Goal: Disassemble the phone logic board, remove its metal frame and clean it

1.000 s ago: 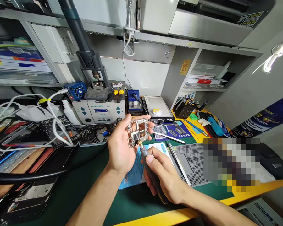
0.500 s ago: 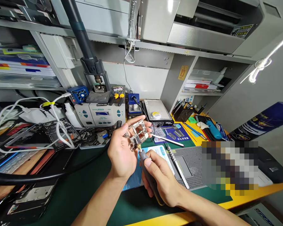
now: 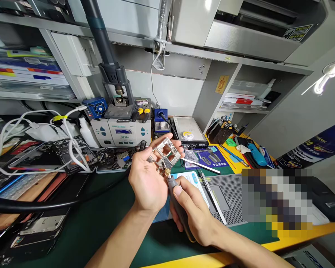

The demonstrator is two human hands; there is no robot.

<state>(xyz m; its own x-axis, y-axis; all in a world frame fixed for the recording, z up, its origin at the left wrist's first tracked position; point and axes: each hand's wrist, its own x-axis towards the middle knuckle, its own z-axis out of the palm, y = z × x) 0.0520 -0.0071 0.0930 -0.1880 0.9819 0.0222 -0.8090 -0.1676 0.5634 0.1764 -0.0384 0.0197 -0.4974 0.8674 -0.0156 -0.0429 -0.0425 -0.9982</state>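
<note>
My left hand [image 3: 145,186] is palm up, cradling a small phone circuit board [image 3: 171,160] with square cut-outs between thumb and fingers. My right hand [image 3: 194,208] is wrapped round a dark grey pen-like tool [image 3: 180,206] with a brass-coloured neck. Its tip meets the lower edge of the board, but the exact end is too small to make out. Beneath the hands lies a blue-and-white card or packet [image 3: 188,180], partly covered. Tweezers [image 3: 212,195] rest on a grey perforated mat [image 3: 234,197] right of my right hand.
A thick black hose [image 3: 95,199] crosses the left side of the green mat [image 3: 100,230]. Stacked phone parts [image 3: 30,212] lie at left. A soldering station [image 3: 120,130], a flat metal-topped device [image 3: 188,128] and a pen holder [image 3: 220,132] stand behind; a spray can [image 3: 315,147] is at right.
The board has tilted so that more of its face shows. The tool has stayed at its lower edge, shifting slightly with both hands. The whole view has moved a little.
</note>
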